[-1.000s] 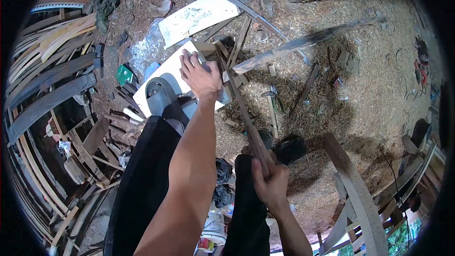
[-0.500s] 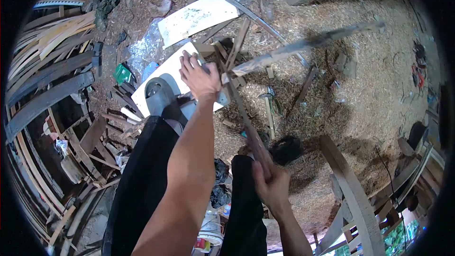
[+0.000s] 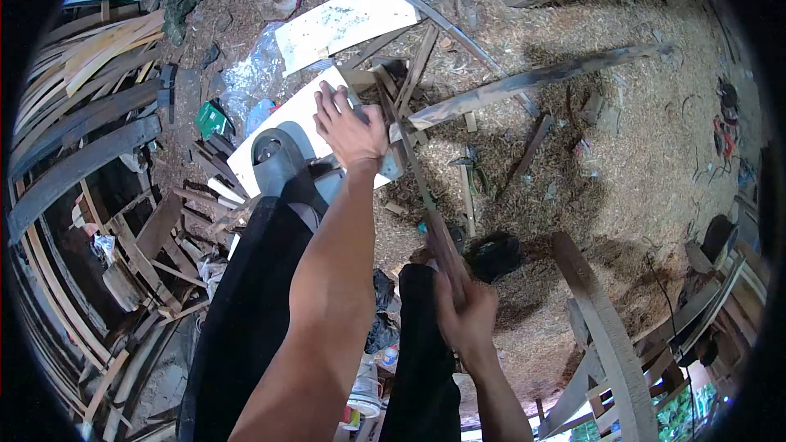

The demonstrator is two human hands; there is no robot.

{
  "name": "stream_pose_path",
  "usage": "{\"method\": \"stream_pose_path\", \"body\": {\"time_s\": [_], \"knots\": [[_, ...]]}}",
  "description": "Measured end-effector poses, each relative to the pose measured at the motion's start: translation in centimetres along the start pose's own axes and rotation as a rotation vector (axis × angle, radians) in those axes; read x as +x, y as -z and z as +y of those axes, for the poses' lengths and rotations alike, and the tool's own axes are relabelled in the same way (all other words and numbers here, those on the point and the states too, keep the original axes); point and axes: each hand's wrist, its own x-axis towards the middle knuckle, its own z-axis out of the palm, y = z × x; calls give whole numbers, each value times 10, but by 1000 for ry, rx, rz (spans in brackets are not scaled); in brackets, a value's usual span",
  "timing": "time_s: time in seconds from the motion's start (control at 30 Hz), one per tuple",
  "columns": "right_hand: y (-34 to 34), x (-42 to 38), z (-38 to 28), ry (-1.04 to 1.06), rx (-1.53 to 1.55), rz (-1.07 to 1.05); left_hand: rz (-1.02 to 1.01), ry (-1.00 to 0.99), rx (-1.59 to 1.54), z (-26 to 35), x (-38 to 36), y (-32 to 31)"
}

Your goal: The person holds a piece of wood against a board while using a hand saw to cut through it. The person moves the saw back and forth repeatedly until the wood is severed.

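Note:
My left hand [image 3: 350, 131] lies with its fingers spread, pressing down over a white board [image 3: 286, 110] and the near end of a long pole of wood [image 3: 508, 92]. Beyond the hand, the pole stretches to the right. A handsaw [image 3: 419, 180] crosses the pole just right of that hand, its thin blade pointing away from me. Around the saw's handle, low between my knees, my right hand [image 3: 468, 311] is closed and slightly blurred. My foot in a grey shoe [image 3: 278, 164] rests on the white board.
Wood shavings cover the ground [image 3: 639, 147]. A hammer-like tool [image 3: 467, 188] and a dark strip of wood [image 3: 532, 143] lie right of the saw. Curved planks [image 3: 90, 155] are stacked at left; a thick beam [image 3: 606, 336] rises at lower right. A white bucket [image 3: 364, 397] stands below.
The saw and my right hand have shifted slightly, with the blade still across the pole. My left hand stays pressed in place. The whole view has moved a little.

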Motion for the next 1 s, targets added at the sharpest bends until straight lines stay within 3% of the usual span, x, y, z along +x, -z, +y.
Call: {"method": "stream_pose_path", "body": {"time_s": [0.07, 0.13, 0.3, 0.4, 0.43, 0.5, 0.57, 0.67, 0.7, 0.83, 1.0], "knots": [[2, -9, 4, -55, 16, -45, 7, 8, -20, -1, 4, 2], [-8, 7, -3, 18, 4, -7, -83, 53, -46, 3, 1, 6], [-66, 129, -22, 37, -162, 62, -82, 44, -39, 1, 1, 4], [-57, 111, -16, 55, -109, 62, -61, 32, -57, 0, 2, 3], [-39, 85, -23, 55, -104, 11, -60, 21, -42, -1, 2, 2], [-24, 27, 6, 109, 61, 104, -47, 24, -50, 0, 0, 0], [11, -12, 12, 45, -87, -71, -40, 31, -35, 0, 1, 1], [-12, 11, 10, 164, -21, 77, -31, 28, -37, 1, 1, 1], [-20, 36, -9, 37, 49, 75, -36, 27, -37, 1, 1, 1], [-61, 129, -40, -27, -124, 44, -27, 1, -21, -2, 2, 1], [-39, 79, -19, 51, -28, 14, -31, 8, -33, 1, 0, 3]]}}
